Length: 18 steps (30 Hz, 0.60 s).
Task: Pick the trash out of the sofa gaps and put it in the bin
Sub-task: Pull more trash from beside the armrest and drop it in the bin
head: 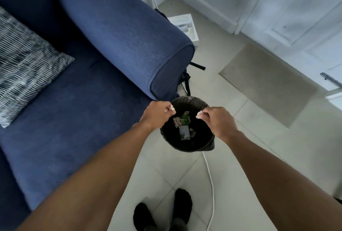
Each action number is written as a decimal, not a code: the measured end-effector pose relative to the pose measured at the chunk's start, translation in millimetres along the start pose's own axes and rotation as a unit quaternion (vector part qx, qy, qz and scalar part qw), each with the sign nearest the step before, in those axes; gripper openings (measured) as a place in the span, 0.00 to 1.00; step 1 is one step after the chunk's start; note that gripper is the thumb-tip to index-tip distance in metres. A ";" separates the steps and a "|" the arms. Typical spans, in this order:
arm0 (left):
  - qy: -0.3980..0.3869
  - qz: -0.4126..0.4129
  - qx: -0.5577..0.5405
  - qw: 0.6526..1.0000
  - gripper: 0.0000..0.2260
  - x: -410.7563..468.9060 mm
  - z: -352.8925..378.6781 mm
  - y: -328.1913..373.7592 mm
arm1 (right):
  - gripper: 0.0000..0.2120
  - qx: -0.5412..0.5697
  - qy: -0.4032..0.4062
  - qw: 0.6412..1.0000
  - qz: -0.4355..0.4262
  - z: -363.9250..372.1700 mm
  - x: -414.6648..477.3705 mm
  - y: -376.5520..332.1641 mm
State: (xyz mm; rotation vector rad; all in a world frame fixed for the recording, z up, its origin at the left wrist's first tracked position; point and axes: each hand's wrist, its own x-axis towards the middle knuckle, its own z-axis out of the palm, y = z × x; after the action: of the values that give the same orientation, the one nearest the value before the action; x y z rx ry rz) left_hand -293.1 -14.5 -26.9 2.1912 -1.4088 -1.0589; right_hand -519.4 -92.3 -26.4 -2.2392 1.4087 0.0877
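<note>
i've got both hands over the bin (pixel 187 148), which sits on the floor tiles just past the end of the sofa (pixel 118 32) arm. my left hand (pixel 157 113) has its fingers pinched shut on a small pale scrap (pixel 172 108) above the near-left rim; my right hand (pixel 219 119) pinches a second crumpled white bit (pixel 199 114) above the right side of the opening. inside the bin i can see wrappers and paper bits already lying on the dark liner.

i judge this as the drop. to do it well, i'd bring each pinch a little further inward so the scraps hang over the middle of the opening rather than the rim, then part the fingers cleanly and let them fall. the pieces look light, so i'd lower the hands closer to the mouth first; a light scrap can drift and land on the tiles or cling to a fingertip. a small flick may help if one sticks.
</note>
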 end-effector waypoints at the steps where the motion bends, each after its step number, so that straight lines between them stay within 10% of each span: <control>1: -0.001 0.000 0.000 1.000 0.11 0.4 0.7 -0.1 | 0.19 -0.009 -0.012 1.000 0.005 0.4 0.5 0.5; 7: 0.004 -0.006 -0.009 1.000 0.12 2.5 2.7 1.5 | 0.40 -0.065 -0.075 0.995 0.014 0.8 1.1 3.9; 18: 0.005 0.003 -0.004 1.000 0.09 -4.6 7.1 4.4 | 0.45 -0.100 -0.093 0.990 0.016 -3.2 -8.5 3.9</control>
State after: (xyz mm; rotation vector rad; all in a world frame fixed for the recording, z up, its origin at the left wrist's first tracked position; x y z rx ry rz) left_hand -302.1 -11.6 -27.0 2.1823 -1.4040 -1.0478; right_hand -527.3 -88.0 -22.4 -2.2981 1.3880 0.4562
